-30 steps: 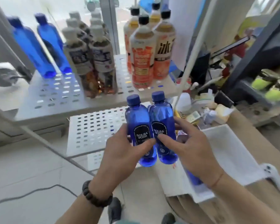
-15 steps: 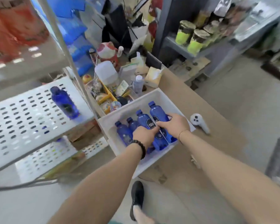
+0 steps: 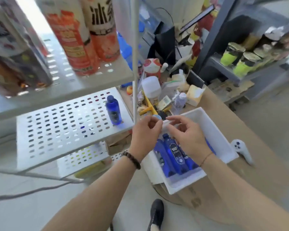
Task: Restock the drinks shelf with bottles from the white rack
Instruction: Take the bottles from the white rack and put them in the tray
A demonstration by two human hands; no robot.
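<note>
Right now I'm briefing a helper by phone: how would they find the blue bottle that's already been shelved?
Find the white perforated shelf below the tier with the tall orange-labelled bottles. Near its right edge, by the thin upright post, one small blue bottle stands upright. It stands alone; the other blue bottles lie in the white rack.

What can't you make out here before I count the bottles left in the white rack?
Head view only:
- Bottles in the white rack: the right hand covers several, so no count.
- Label of the blue bottle on the shelf: too blurred to read.
- Tall bottles on the upper shelf: tops cut off by the top edge.
</note>
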